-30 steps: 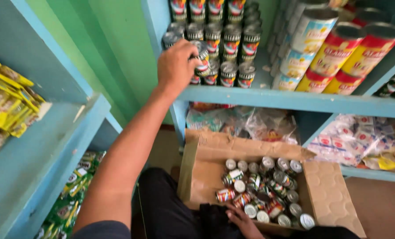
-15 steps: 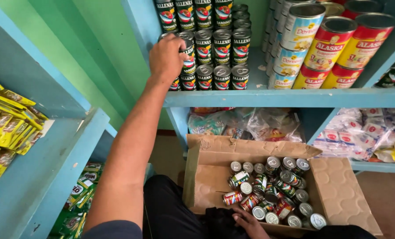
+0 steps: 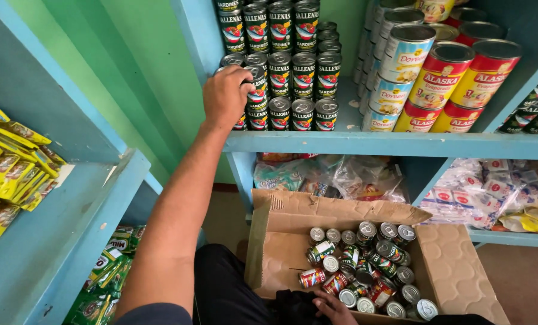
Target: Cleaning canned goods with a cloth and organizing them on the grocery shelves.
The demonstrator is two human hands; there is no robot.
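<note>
Head view: left hand (image 3: 225, 96) clamps an upright can (image 3: 243, 99) at the stack's (image 3: 293, 90) left edge; right hand (image 3: 334, 308), grip unclear, rests just below the box's (image 3: 281, 241) loose tins (image 3: 365, 271).

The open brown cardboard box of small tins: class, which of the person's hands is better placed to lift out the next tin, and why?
Probably the right hand: it rests among the small metal tins in the open brown cardboard box. The left hand is up on stacked dark-labelled tins on the blue wooden shelf.

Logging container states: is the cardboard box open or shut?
Open: the cardboard box has its flaps folded out, and loose cans show inside.
</note>
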